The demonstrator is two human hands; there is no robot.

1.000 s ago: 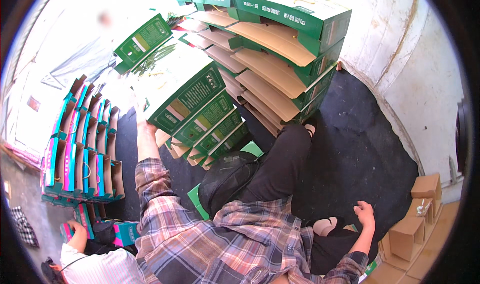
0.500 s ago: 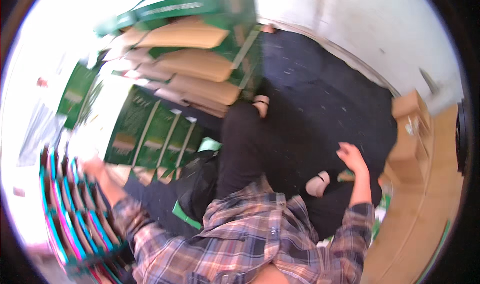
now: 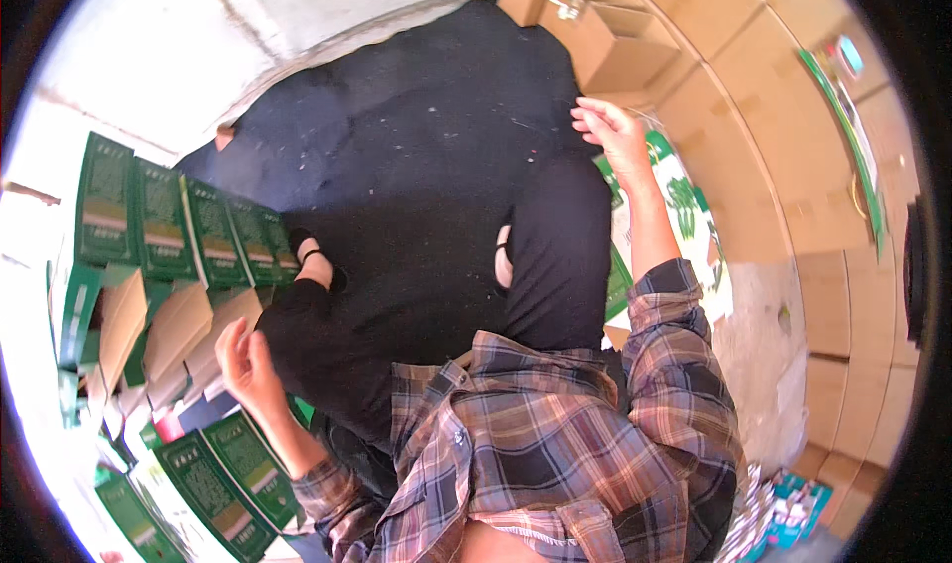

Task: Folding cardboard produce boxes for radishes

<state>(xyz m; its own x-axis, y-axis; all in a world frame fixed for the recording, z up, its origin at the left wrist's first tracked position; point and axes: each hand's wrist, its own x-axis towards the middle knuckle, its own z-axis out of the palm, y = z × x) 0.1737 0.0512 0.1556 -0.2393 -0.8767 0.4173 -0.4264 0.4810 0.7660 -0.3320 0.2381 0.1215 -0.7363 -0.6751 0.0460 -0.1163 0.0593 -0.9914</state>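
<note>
My left hand (image 3: 250, 367) is in the air at the left, its fingers loosely curled and apart, with nothing in it. Beside it stand stacked green cartons (image 3: 164, 221) whose brown cardboard flaps (image 3: 178, 327) stick out towards me. More green cartons (image 3: 213, 479) lie nearer, below that hand. My right hand (image 3: 613, 134) is raised ahead on the right. Its fingers are stretched out and hold nothing. Just beyond it is an open brown cardboard box (image 3: 620, 47), and below it a white-and-green printed package (image 3: 684, 211) sits beside my forearm.
Dark sheeting (image 3: 397, 136) covers the floor between my feet and the white wall (image 3: 297, 12). Large brown cartons (image 3: 754, 136) are stacked along the right, with a green-edged flat item (image 3: 848, 141) and a tape roll (image 3: 850, 55) on them. A teal patterned package (image 3: 798, 508) lies at the lower right.
My view has turned to the right. My left hand has come away from the teal-and-pink-edged boxes, which are out of view. My right hand now reaches near the brown cartons.
</note>
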